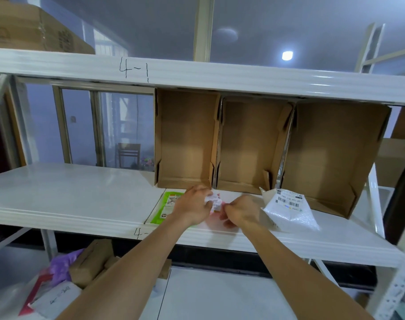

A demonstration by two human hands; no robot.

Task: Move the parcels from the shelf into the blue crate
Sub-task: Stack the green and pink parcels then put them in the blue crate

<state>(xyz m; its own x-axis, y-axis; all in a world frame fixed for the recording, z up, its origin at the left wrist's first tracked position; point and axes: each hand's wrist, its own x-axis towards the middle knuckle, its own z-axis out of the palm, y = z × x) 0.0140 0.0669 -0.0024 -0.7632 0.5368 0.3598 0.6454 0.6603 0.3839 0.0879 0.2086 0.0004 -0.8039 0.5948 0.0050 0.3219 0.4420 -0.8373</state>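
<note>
White shelf at chest height, three open cardboard boxes on their sides at back — all empty. White bagged parcel lies loose at right, green packet flat at left. Between them, left hand and right hand close on small pink-and-white parcel — likely gathering it for lifting. Blue crate not visible.
</note>
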